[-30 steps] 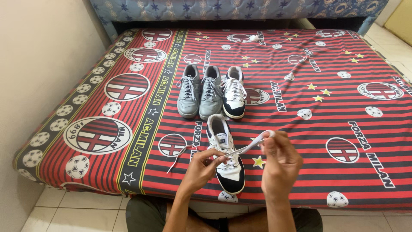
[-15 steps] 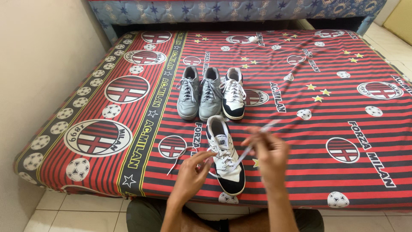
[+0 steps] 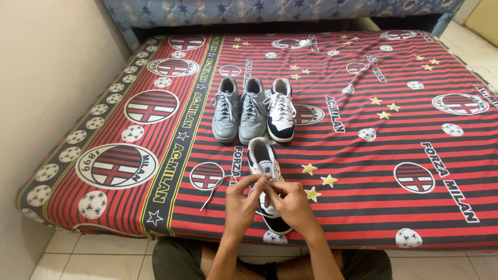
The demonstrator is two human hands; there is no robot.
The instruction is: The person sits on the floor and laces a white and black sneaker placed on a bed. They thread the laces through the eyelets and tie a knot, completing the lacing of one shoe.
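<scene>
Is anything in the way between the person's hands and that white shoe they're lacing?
Nothing visible does. The left hand and right hand are already on the white shoe, fingers together at its laces. The three other shoes stand apart, farther up the mattress.

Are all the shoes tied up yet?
Nearly. The two grey shoes and the white and black shoe stand laced in a row. The left hand and right hand are working the lace on the last shoe; one lace end trails loose.

Three sneakers (image 3: 253, 110) stand side by side behind the near sneaker (image 3: 263, 171) on the bedsheet (image 3: 373, 155).
</scene>
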